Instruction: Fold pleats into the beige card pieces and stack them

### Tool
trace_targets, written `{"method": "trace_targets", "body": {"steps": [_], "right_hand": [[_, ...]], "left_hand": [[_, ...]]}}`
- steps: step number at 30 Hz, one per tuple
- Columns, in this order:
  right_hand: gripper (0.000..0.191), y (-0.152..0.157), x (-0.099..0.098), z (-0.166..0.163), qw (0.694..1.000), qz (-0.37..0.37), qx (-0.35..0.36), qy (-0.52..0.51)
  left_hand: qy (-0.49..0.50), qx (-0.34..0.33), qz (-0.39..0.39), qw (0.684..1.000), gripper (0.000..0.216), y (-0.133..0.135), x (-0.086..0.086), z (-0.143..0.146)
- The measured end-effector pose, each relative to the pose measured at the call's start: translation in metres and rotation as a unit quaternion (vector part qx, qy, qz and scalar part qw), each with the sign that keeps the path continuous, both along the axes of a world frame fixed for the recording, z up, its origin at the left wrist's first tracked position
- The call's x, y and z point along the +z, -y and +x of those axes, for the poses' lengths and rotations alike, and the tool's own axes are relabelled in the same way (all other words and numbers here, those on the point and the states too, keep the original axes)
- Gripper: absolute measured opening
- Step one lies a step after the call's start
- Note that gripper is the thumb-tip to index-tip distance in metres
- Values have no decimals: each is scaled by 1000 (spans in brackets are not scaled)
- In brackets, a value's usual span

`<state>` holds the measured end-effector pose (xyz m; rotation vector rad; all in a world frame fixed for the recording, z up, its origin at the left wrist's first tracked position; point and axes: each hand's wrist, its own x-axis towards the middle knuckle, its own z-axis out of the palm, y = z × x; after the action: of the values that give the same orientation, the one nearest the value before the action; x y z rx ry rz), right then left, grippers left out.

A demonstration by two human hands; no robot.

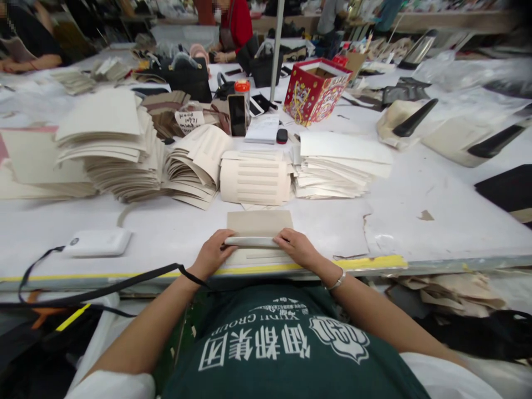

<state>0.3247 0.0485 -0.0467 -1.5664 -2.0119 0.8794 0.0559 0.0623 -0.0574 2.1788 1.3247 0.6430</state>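
A beige folded piece (258,224) lies flat at the near edge of the white table (436,221), right in front of me. My left hand (214,254) grips its raised fold at the left end, fingers curled over it. My right hand (298,248) holds the same fold at the right end, fingers closed on it. Just beyond the piece stand several stacks of similar beige pieces (255,178).
A white power bank (97,242) with a black cable lies at the near left. Behind the stacks are a phone (238,114), a red-capped bottle (243,88) and a red patterned box (316,88). Other people sit at the far side. Black bags and scraps lie to the right.
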Motion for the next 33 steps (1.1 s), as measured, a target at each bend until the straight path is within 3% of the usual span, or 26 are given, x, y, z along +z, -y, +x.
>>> {"method": "trace_targets", "body": {"steps": [3, 6, 12, 13, 15, 18, 21, 24, 27, 30, 33], "right_hand": [[35, -5, 0, 19, 979, 0, -168, -112], [40, -9, 6, 46, 934, 35, -316, -164], [42, -1, 32, 74, 900, 123, -412, -73], [40, 2, 34, 70, 902, 158, -400, -46], [34, 8, 32, 56, 926, 223, -305, 10], [25, 19, 14, 23, 966, 239, -46, 86], [28, 31, -10, -4, 958, 211, 135, 136], [38, 36, -22, -8, 953, 199, 169, 154], [40, 33, -19, -2, 957, 185, 171, 143], [40, 26, -10, 1, 961, 170, 179, 125], [35, 19, -4, -1, 962, 168, 183, 109]], "left_hand": [[-14, 44, 79, 996, 46, 0, -10, -5], [-72, 4, 131, 989, 43, -2, -14, -5], [-174, -46, 142, 973, 46, -7, -13, 3], [-195, -58, 139, 969, 49, -7, -12, 5], [-230, -76, 134, 961, 52, -7, -10, 8], [-244, -80, 136, 957, 49, -7, -10, 10], [-219, -80, 130, 964, 44, -8, -11, 9], [-144, -65, 79, 984, 35, -13, -5, 6], [18, 33, -47, 998, 39, -22, 13, 7], [223, 109, -229, 941, 55, -38, 32, 14], [272, 129, -358, 884, 58, -58, 41, 25]]}}
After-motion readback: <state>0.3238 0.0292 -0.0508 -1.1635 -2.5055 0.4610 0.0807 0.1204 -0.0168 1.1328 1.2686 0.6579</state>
